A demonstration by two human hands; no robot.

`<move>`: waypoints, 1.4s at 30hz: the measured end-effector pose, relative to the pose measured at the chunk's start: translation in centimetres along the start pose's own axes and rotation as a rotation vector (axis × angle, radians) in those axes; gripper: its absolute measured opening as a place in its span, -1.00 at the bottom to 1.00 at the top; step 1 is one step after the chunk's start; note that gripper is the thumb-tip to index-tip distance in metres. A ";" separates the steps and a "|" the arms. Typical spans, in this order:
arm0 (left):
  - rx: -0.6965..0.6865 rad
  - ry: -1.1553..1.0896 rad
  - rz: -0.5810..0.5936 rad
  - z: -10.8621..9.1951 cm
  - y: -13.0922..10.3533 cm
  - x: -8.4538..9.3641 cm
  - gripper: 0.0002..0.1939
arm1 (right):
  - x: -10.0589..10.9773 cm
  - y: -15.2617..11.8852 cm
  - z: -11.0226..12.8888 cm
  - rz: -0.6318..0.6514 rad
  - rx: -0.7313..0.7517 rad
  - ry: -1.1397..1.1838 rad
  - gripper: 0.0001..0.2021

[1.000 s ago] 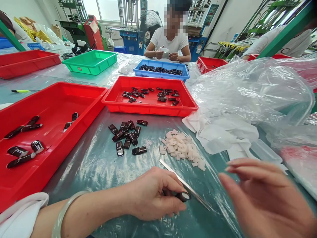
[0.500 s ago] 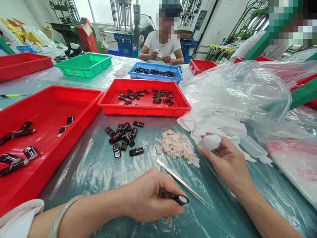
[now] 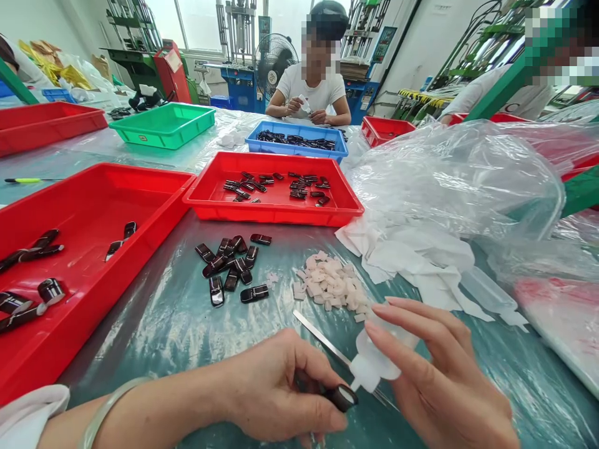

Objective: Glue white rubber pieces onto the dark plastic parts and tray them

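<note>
My left hand (image 3: pixel 285 386) is closed on a black piece (image 3: pixel 340 398) whose pale oval end faces right. My right hand (image 3: pixel 449 368) holds a translucent white bottle (image 3: pixel 381 352) between fingers and thumb, its nozzle tilted down at that pale end. Whether the tip touches cannot be made out. Metal tweezers (image 3: pixel 322 340) lie behind the black piece, partly hidden by the bottle. Beyond them is a heap of small pale pieces (image 3: pixel 332 280). Several glossy black pieces (image 3: pixel 229 265) are piled to its left.
Red trays (image 3: pixel 281 215) (image 3: pixel 140 249) with black pieces stand ahead and left. Behind are a blue tray (image 3: pixel 299 149) and a green tray (image 3: pixel 163 134). White cloths (image 3: pixel 412 255), another bottle (image 3: pixel 486 290) and plastic sheeting (image 3: pixel 449 174) lie right. A person (image 3: pixel 311 87) sits opposite.
My right hand has brought the bottle down and left, turning its nozzle to the black piece. My left hand still grips that piece in nearly the same place. The view has shifted slightly.
</note>
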State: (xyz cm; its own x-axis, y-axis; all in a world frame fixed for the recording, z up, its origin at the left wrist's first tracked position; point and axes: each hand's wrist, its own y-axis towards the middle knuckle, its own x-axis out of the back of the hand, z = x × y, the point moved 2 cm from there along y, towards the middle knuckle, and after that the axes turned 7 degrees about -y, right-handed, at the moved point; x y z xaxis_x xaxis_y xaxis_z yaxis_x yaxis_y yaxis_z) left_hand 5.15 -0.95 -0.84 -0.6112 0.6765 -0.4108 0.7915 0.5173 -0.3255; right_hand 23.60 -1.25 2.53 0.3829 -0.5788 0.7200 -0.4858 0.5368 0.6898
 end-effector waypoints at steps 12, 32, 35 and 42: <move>0.060 -0.035 0.025 -0.6 0.1 -0.1 -0.83 | 0.2 -0.2 0.6 0.007 0.103 -0.052 -0.66; 0.092 -0.068 0.009 -0.4 0.0 0.0 -0.80 | 0.9 -1.7 -0.7 0.095 0.183 -0.083 -0.63; 0.093 -0.077 0.019 -0.2 0.0 0.0 -0.80 | 0.8 -1.7 -0.8 0.091 0.193 -0.072 -0.66; 0.127 -0.106 0.024 -0.1 0.0 0.1 -0.78 | 0.9 -1.7 -0.9 0.065 0.211 -0.050 -0.69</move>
State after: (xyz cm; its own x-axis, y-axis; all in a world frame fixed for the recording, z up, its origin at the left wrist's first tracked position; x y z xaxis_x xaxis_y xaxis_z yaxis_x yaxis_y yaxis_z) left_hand 5.10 -0.82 -0.75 -0.5946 0.6254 -0.5053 0.8027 0.4264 -0.4169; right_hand 25.48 -2.18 2.08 0.3084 -0.5795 0.7544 -0.6641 0.4366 0.6069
